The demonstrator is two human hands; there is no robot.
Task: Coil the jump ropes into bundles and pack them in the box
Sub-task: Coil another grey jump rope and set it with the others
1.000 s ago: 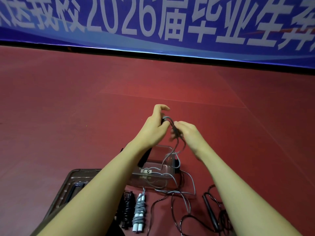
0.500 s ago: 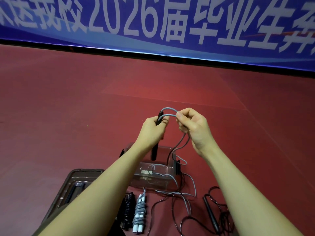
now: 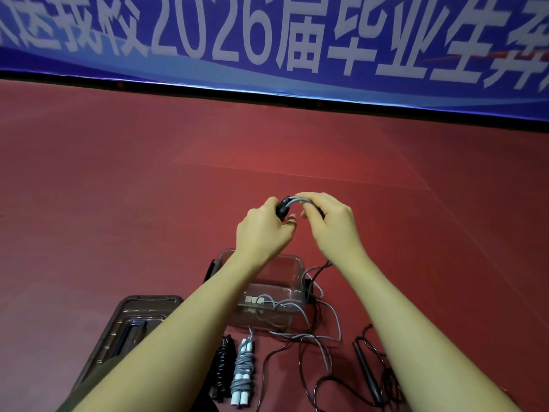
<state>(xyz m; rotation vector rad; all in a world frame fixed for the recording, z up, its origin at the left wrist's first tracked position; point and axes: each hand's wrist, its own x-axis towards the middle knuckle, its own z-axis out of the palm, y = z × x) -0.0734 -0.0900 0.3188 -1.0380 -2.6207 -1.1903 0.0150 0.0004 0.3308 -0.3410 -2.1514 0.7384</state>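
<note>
two bare hands meet above a red floor [image 3: 148, 203], working a grey jump rope [image 3: 298, 200] between them. the left hand [image 3: 261, 233] is closed around the rope's dark handle [image 3: 282, 208], thumb and fingers wrapped over it, while the right hand [image 3: 329, 224] pinches a short arc of the grey cord that bends out of the handle's top, fingertips curled down over it. the 2 hands sit just beside each other, nearly touching at the fingertips.

below them, the rest of the grey cord [image 3: 323, 328] trails loose, draped over the rim of a clear plastic box [image 3: 294, 263] standing on the floor under the forearms and spilling out onto the floor in open loops. a small label shows on the box's near wall.

to the left of the box lies its dark translucent lid [image 3: 139, 310], flat on the floor. in front of the box, 2 finished bundles rest side by side: a black coiled rope [image 3: 223, 367] and, just beside it to the right, a grey coiled rope with white handles [image 3: 243, 373]. further right, a black jump rope [image 3: 368, 370] lies uncoiled, its handle pointing toward the viewer and its thin cord tangled in loops near the grey one.

a blue banner [image 3: 267, 40] with large white characters and "2026" runs along the far edge of the floor.
</note>
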